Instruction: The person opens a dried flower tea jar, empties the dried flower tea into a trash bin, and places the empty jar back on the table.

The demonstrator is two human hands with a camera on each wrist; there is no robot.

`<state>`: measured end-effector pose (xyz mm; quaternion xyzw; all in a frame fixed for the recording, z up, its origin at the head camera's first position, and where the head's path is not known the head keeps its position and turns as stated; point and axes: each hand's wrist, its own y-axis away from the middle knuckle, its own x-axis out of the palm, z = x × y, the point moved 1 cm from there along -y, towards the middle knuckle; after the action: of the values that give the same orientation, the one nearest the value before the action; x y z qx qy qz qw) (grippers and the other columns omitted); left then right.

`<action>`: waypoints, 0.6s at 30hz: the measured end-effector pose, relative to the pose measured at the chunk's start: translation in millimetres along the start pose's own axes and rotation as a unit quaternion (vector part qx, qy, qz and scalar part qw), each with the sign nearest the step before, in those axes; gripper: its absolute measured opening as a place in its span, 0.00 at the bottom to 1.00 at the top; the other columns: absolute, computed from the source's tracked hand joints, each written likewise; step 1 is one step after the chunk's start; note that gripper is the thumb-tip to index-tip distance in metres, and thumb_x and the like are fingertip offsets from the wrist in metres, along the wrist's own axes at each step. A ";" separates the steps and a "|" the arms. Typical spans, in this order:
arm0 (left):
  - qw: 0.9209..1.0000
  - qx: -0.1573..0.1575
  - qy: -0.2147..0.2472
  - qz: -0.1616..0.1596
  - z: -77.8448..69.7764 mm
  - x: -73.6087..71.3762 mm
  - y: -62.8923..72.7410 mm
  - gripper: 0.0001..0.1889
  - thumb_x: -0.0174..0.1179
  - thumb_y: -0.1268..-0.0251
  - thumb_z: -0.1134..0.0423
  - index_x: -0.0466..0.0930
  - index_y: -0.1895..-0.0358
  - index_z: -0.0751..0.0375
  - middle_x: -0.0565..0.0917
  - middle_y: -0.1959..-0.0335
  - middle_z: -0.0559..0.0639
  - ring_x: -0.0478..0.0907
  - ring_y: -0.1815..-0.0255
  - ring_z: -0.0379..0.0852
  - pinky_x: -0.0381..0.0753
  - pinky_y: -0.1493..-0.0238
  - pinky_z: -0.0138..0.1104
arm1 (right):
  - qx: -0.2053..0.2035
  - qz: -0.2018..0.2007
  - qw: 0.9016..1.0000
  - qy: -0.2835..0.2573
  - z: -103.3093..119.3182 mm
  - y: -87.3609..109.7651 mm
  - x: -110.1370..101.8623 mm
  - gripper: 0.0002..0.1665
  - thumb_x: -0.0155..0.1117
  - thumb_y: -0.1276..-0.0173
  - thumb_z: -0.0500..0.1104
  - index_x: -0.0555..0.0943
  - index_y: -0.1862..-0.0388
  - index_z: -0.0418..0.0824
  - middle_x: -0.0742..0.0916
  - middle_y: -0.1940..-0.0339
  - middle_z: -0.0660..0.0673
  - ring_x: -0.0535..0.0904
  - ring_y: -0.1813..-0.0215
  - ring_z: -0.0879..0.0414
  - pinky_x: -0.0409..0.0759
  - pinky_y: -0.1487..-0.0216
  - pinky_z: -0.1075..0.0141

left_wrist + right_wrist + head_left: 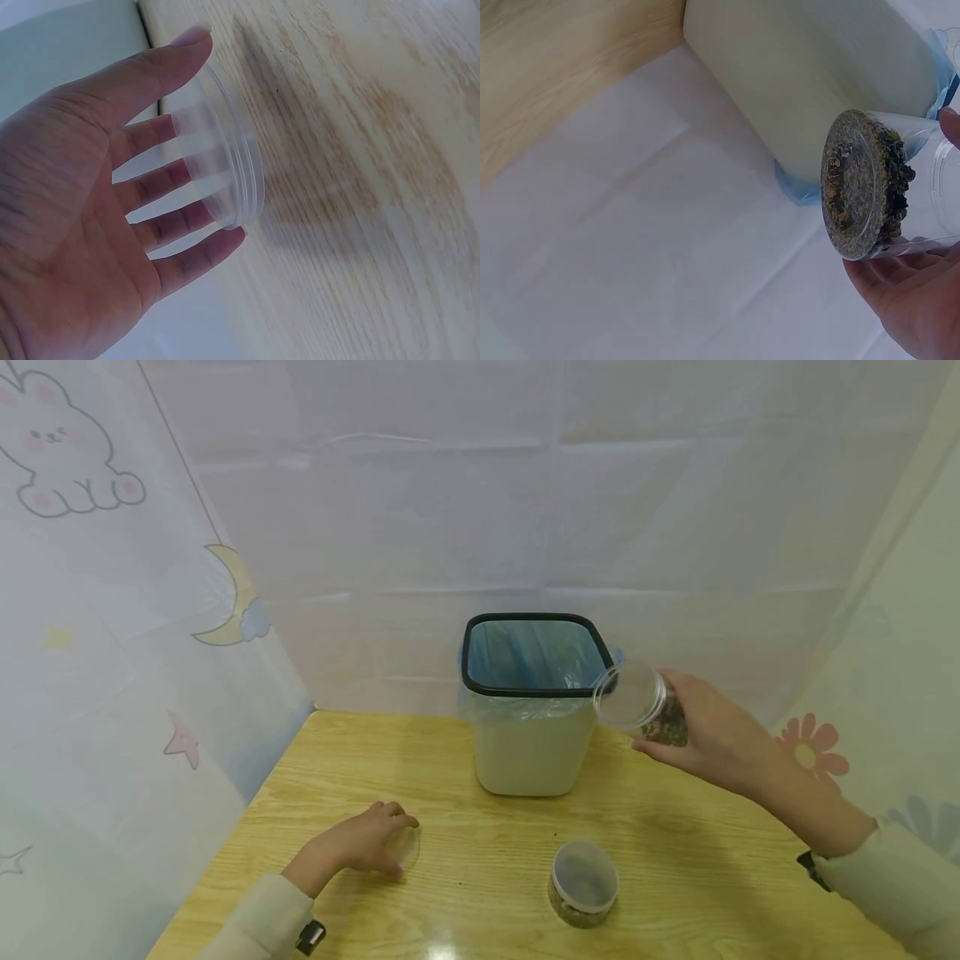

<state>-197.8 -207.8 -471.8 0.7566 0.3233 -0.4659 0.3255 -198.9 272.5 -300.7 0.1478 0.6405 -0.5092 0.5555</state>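
My left hand (363, 842) grips a clear plastic lid (238, 161) by its edge, thumb on one side and fingers spread along the other, close over the wooden table. On the right, my right hand (723, 739) holds a clear plastic jar (632, 695) that is tilted, its open mouth toward the bin's rim. Dark, crumbly dried bits (862, 184) sit at the jar's bottom. The bin (534, 752) is pale, with a black rim and a bluish plastic liner (528, 652).
A second clear jar (583, 885) with a whitish top and dark contents stands on the wooden table (337, 760) near the front. Behind the bin hangs a pale curtain (420, 527). Printed sheets (97, 585) flank the table on both sides.
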 end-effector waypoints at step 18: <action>1.000 0.013 0.003 0.005 -2.8 -0.2 2.0 0.37 0.80 0.50 0.51 0.77 0.35 0.56 0.76 0.40 0.55 0.72 0.39 0.60 0.81 0.47 0.53 | 0.028 0.025 0.999 0.037 -9.6 -26.9 -20.3 0.55 0.79 0.42 0.57 0.65 0.28 0.28 0.79 0.43 0.29 0.77 0.45 0.36 0.80 0.54 0.40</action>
<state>-194.9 -206.7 -470.2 0.7640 0.3144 -0.4656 0.3174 -217.7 276.2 -271.3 0.1981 0.6418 -0.5074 0.5398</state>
